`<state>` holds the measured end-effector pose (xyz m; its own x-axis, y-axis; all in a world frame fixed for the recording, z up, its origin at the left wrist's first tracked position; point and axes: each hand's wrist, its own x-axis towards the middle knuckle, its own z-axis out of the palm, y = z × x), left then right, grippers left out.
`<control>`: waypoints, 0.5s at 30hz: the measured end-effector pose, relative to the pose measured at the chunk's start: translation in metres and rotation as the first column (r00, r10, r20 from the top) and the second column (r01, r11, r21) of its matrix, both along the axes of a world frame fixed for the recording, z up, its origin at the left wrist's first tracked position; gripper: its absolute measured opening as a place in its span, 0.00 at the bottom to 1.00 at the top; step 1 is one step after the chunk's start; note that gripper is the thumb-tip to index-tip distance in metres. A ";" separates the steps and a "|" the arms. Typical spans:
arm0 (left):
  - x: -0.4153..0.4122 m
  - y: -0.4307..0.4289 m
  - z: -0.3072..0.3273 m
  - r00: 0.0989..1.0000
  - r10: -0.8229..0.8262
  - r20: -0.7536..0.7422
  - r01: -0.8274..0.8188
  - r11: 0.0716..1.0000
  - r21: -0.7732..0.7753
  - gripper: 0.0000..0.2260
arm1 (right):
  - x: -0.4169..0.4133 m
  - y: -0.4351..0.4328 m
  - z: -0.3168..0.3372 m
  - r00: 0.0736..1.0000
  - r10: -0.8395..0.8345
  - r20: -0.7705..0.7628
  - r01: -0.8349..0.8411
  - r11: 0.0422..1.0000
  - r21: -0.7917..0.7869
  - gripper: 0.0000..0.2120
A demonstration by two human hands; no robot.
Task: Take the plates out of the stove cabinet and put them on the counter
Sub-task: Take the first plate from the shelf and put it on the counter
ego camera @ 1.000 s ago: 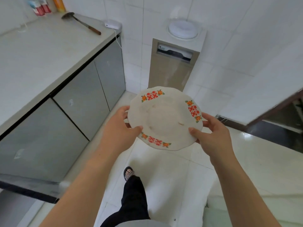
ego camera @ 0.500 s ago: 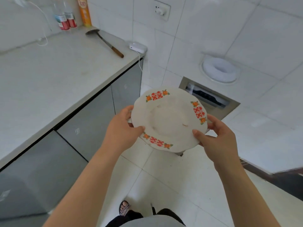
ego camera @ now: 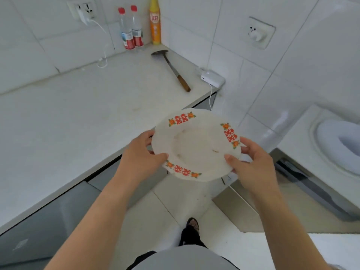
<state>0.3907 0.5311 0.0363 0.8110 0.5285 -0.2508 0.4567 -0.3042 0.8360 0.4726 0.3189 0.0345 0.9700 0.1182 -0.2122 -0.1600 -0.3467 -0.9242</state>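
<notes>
Plate [ego camera: 196, 145]: red double-happiness sign 囍, printed three times on the rim, at the far, right and near edges.
Yellow can [ego camera: 155, 22], far on the counter [ego camera: 68, 114]: red characters, too blurred to read.
Two bottles [ego camera: 131, 30]: labels illegible.
</notes>
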 end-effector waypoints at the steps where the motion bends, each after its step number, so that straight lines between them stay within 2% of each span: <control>1: 0.013 0.006 0.002 1.000 0.017 0.002 -0.017 1.000 0.015 0.28 | 0.017 0.008 0.002 1.000 0.014 0.001 -0.014 1.000 0.005 0.24; 5: 0.055 0.026 0.000 0.994 0.113 0.010 -0.113 0.992 0.062 0.28 | 0.075 0.040 -0.004 0.996 0.085 0.027 -0.085 0.996 0.002 0.24; 15: 0.092 0.119 -0.019 0.934 0.347 -0.082 -0.345 0.938 0.034 0.28 | 0.151 0.163 -0.030 0.952 0.299 -0.063 -0.301 0.953 -0.024 0.21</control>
